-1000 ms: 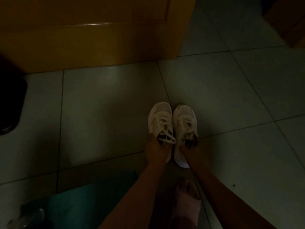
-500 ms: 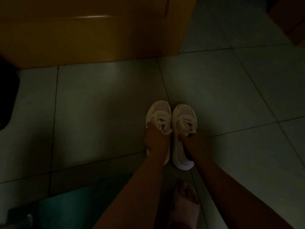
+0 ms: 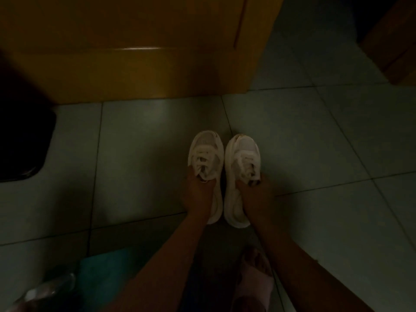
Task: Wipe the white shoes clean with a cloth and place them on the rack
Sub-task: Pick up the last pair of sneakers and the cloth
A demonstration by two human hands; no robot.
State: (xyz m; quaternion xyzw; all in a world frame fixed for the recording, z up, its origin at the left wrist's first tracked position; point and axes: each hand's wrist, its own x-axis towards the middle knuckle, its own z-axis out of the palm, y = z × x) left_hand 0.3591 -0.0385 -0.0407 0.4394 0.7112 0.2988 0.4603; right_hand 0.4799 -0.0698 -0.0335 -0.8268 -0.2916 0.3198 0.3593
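Observation:
Two white lace-up shoes stand side by side on the dim tiled floor, toes pointing away from me. My left hand [image 3: 199, 194] grips the left shoe [image 3: 206, 152] at its opening, fingers tucked inside behind the laces. My right hand [image 3: 256, 194] grips the right shoe [image 3: 244, 154] the same way. Both heels are partly hidden by my hands. No cloth and no rack are in view.
A yellow-brown wooden door [image 3: 135, 48] fills the top left. A dark bin-like object [image 3: 22, 140] sits at the left edge. Teal fabric [image 3: 105, 273] and a shiny object [image 3: 45, 291] lie bottom left. My foot in a pale slipper [image 3: 254, 282] is below the shoes.
My hands have pushed deeper into the shoe openings, covering the dark insides seen before. The shoes stay side by side on the floor; the view has shifted slightly.

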